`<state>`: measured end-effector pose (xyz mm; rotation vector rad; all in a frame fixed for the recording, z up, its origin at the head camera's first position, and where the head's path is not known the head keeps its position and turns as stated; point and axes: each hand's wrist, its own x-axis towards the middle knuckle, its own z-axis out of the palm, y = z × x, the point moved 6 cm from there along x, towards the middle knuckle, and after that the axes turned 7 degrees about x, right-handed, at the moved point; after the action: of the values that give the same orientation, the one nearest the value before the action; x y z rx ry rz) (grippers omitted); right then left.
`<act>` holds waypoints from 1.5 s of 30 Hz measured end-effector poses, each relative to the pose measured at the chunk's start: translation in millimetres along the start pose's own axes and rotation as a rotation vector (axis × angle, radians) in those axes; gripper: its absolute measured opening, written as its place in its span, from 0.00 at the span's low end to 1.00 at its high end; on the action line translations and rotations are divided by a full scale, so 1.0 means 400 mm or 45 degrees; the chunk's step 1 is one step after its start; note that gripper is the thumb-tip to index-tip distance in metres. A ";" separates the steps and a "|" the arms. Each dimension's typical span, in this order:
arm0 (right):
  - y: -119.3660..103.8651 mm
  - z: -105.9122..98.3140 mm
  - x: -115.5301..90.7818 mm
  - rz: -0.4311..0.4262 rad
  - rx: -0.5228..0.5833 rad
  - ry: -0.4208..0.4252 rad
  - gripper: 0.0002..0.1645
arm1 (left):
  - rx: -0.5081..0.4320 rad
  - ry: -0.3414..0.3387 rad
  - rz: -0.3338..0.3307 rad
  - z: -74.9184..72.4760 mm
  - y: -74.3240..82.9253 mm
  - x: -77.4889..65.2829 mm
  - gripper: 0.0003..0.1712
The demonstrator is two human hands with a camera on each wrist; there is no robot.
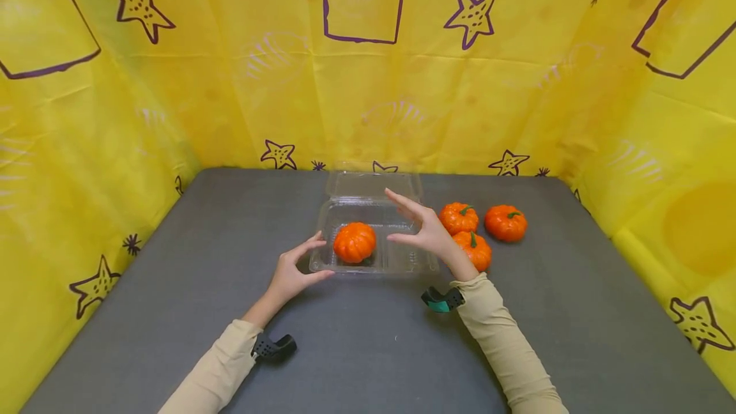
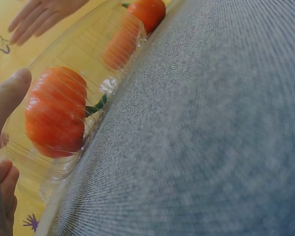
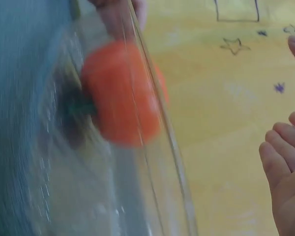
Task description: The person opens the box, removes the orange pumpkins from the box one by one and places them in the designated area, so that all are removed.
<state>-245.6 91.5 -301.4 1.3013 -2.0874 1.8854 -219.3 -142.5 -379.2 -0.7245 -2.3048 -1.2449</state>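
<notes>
A small orange pumpkin [image 1: 354, 242] lies stem-down in the left half of a clear plastic clamshell container [image 1: 402, 267], whose lid [image 1: 374, 185] is folded back. At the container's left end is my left hand [image 1: 290, 273], thumb by the near corner and fingers by the side; whether it touches the plastic I cannot tell. My right hand [image 1: 428, 232] hovers over the right half, thumb and fingers apart, holding nothing. The left wrist view shows the pumpkin [image 2: 59, 113] and its green stem through the ribbed wall; the right wrist view is blurred but shows the pumpkin [image 3: 120, 93] too.
To the right of the container sit three more orange pumpkins: one at the back [image 1: 458, 217], one nearer [image 1: 474, 250], partly behind my right forearm, and one farther right [image 1: 506, 223]. Yellow patterned cloth [image 1: 368, 94] surrounds the grey table [image 1: 356, 350] at the back and sides.
</notes>
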 end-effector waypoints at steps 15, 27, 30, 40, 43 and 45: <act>0.072 0.084 -0.002 0.094 -0.006 -0.111 0.41 | 0.016 -0.004 -0.003 0.000 -0.002 0.002 0.31; 0.090 0.103 -0.001 0.140 -0.078 -0.134 0.33 | 0.026 -0.006 0.017 -0.001 0.001 0.004 0.30; 0.109 0.102 0.001 0.137 -0.105 -0.100 0.31 | 0.026 -0.005 0.023 -0.001 0.002 0.004 0.30; 0.194 0.103 -0.003 0.270 -0.348 -0.197 0.35 | 0.013 -0.011 -0.004 0.004 -0.003 0.000 0.30; 0.196 0.103 0.000 0.244 -0.415 -0.205 0.34 | 0.018 -0.009 0.006 0.002 -0.003 0.002 0.30; 0.198 0.100 0.004 0.213 -0.456 -0.177 0.32 | 0.013 -0.004 0.017 0.000 -0.002 0.003 0.30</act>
<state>-274.0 49.9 -374.5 1.2360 -2.5256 1.4093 -220.7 -142.7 -378.9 -0.7379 -2.3029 -1.2262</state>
